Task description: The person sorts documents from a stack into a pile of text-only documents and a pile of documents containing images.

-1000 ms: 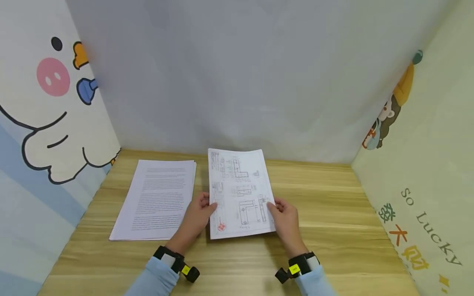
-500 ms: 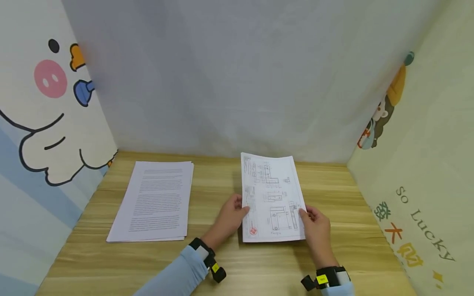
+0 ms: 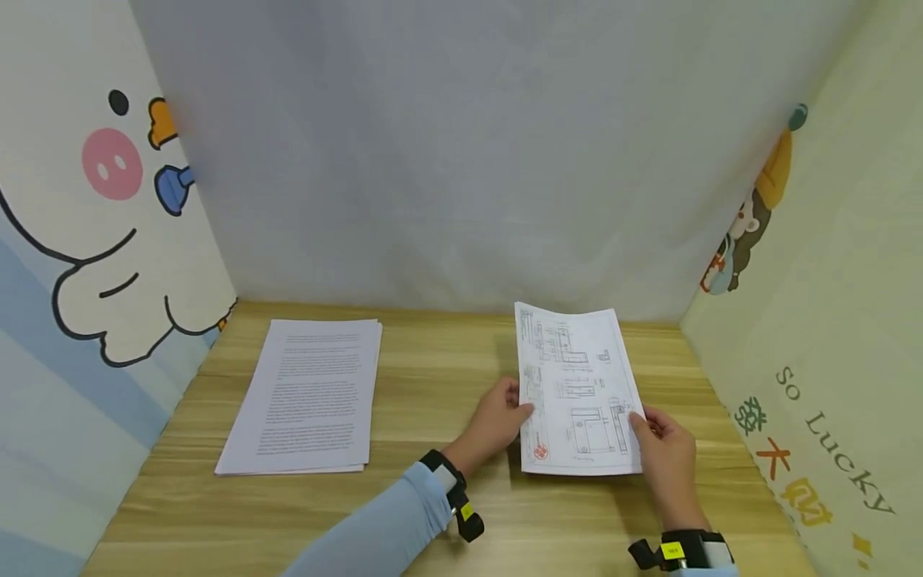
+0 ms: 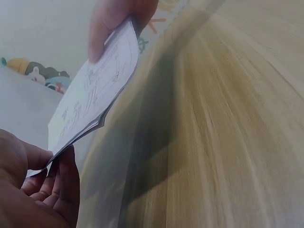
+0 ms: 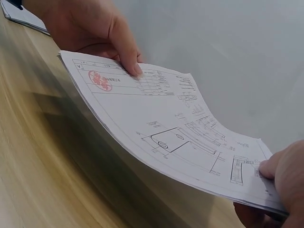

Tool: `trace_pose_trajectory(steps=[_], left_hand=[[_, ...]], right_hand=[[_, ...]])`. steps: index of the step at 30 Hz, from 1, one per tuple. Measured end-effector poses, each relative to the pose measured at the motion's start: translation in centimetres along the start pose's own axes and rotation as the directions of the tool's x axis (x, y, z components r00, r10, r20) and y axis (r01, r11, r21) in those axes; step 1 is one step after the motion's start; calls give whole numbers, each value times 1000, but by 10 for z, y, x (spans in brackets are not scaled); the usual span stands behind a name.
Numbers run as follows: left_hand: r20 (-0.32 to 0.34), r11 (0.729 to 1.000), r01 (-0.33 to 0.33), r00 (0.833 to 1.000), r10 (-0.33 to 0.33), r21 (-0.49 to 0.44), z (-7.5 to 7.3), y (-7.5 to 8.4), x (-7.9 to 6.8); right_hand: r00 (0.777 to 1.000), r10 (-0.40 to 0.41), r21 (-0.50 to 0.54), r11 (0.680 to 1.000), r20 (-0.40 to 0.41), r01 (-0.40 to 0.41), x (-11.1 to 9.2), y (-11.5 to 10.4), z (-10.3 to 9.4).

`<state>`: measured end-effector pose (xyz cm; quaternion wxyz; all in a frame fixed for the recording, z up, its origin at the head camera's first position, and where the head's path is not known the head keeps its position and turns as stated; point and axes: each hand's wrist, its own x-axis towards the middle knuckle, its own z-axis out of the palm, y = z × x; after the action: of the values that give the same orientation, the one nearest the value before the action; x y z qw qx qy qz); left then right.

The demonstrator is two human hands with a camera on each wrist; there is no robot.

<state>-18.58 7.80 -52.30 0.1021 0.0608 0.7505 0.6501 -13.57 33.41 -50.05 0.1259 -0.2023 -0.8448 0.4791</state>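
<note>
A thin stack of paper sheets, printed with technical drawings and a red stamp, is held between both hands. My left hand pinches its left edge, thumb on top and fingers beneath. On the opposite edge my right hand grips it the same way. In the right wrist view the drawing sheets sag in the middle, raised over the table with a shadow below. The left wrist view shows several layers at the edge of the sheets, with the left thumb and fingers closed on them.
A second stack of paper, printed with lines of text, lies on the left of the wooden table. A grey curtain stands behind the table. Cartoon-printed panels flank it, on the left and right.
Both hands have carried the drawing sheets to the right, away from the text stack. Their grip on the two edges stays the same. The text stack stays in place on the table.
</note>
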Motion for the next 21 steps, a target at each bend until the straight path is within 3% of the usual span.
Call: trace_pose_trajectory(steps=[9,16,21], left_hand=[[-7,999,8,1000,-8,38,10,9,6],[-39,980,-8,999,16,198,8,-2,9],[-55,947,-4,998,23,321,8,-13,10]], right_hand=[[1000,22,-18,1000,-5,-22,8,4,-8],[999,-12,-12,1000,32,12,15,18,4],[997,-46,-33,998,63,48,17,27,16]])
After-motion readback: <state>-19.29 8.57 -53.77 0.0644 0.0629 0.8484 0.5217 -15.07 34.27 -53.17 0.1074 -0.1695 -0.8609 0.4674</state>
